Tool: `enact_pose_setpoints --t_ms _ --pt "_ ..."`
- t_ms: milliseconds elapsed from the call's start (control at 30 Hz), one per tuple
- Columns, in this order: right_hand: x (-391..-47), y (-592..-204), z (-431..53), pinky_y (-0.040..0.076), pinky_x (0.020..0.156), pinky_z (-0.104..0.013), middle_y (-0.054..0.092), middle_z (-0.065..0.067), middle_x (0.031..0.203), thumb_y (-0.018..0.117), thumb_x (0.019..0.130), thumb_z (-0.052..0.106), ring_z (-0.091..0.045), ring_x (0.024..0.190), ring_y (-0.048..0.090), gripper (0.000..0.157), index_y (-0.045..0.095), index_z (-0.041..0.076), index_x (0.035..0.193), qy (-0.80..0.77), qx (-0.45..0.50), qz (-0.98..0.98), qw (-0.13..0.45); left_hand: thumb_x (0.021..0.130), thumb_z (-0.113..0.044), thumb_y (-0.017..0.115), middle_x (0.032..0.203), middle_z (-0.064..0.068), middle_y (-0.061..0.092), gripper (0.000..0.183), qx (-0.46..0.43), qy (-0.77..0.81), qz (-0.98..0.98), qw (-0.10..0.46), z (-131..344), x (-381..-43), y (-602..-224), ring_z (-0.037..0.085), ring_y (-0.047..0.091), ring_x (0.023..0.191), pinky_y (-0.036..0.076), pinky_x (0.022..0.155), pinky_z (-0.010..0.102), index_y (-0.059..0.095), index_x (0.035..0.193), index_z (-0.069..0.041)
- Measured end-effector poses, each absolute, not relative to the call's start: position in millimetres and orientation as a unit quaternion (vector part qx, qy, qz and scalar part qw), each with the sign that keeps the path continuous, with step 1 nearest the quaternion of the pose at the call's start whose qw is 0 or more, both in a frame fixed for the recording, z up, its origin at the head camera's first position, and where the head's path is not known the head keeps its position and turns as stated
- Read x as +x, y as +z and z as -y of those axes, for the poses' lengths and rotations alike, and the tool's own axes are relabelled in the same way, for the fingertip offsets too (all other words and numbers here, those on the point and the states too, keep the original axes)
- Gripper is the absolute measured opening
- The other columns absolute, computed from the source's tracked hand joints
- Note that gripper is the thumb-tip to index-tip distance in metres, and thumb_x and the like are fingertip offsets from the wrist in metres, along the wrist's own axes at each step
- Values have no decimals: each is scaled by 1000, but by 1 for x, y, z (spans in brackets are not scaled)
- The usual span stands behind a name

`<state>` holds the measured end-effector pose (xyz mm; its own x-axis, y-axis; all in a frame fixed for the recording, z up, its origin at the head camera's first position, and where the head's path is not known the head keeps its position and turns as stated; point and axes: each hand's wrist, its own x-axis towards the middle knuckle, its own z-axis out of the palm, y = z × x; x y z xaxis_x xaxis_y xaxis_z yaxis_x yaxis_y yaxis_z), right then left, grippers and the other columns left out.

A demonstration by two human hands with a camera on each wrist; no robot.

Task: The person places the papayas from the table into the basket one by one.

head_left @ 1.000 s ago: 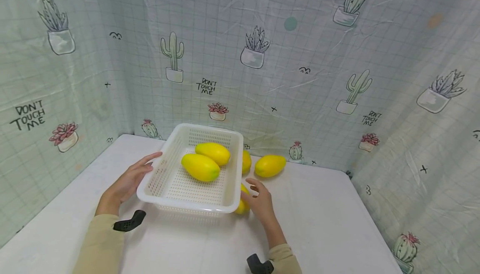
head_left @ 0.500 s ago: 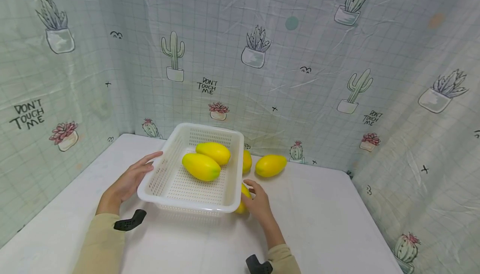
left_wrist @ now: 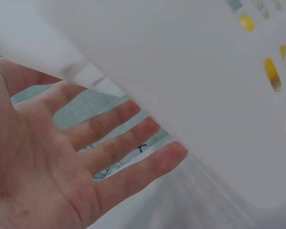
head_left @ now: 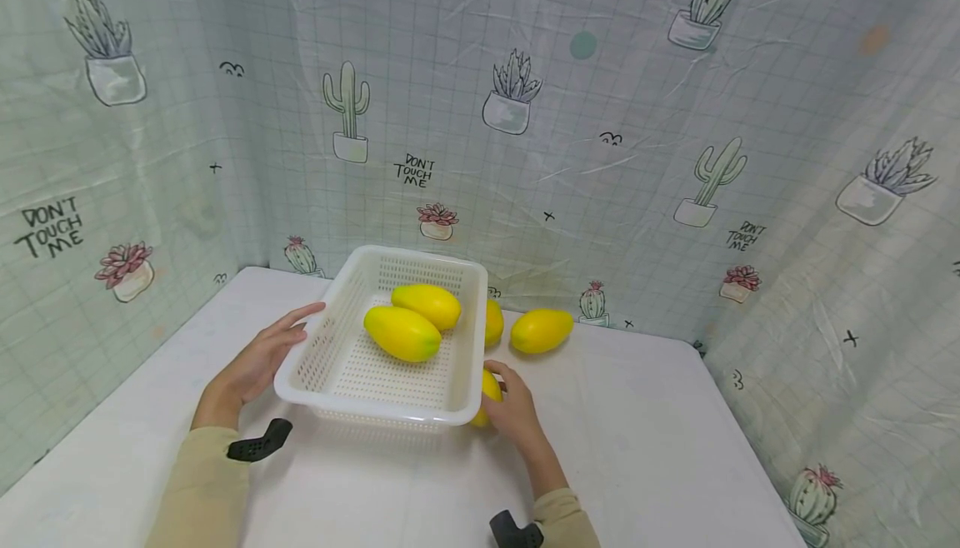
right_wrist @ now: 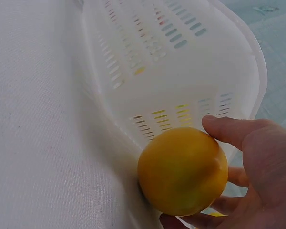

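A white perforated plastic basket [head_left: 352, 377] stands on the table with two yellow mangoes inside, the nearer mango [head_left: 402, 334] green at one tip. At its left side is my left hand [head_left: 258, 365]; in the left wrist view its fingers [left_wrist: 133, 174] are extended, tips right at the basket's lower edge. My right hand [head_left: 516, 402] is beside the basket's right wall, its thumb and fingers curled round another mango [right_wrist: 181, 171]. In the head view the basket rim and the hand hide much of that fruit.
Behind the basket's right side a mango [head_left: 492, 323] is partly hidden by the rim, and another mango [head_left: 542, 331] lies to its right. A patterned curtain [head_left: 600, 198] rises close behind the white table [head_left: 637, 431] and along its sides.
My right hand has moved slightly left and its fingers have closed in round the mango beside the basket. The left hand and the basket have stayed in place.
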<state>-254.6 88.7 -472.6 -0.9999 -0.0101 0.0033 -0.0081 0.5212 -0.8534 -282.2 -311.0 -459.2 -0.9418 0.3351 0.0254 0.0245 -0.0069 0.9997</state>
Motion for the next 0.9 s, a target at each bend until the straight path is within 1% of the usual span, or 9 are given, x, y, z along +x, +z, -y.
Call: enact_pose_setpoints --t_ms 233,533,900 --pt "-254 -474 -89 48 99 -50 50 -5 142 73 82 36 -32 124 51 55 54 24 133 -495 -4 -869 2 105 -28 35 148 0 37 52 131 701 -692 114 311 -281 -458 8 58 115 50 91 31 20 155 -29" --pt "-254 -476 -90 47 100 -52 49 -6 143 72 83 37 -34 126 50 53 56 23 132 -492 -5 -870 -5 104 -30 36 145 -5 39 52 128 695 -699 110 311 -281 -459 7 58 115 50 91 30 21 154 -30" --pt "-251 -472 -93 46 100 -51 49 -5 144 69 85 33 -34 126 49 51 56 22 133 -506 -1 -862 -4 104 -30 37 145 -5 39 53 128 692 -702 107 312 -283 -461 7 59 115 50 91 31 20 155 -30"
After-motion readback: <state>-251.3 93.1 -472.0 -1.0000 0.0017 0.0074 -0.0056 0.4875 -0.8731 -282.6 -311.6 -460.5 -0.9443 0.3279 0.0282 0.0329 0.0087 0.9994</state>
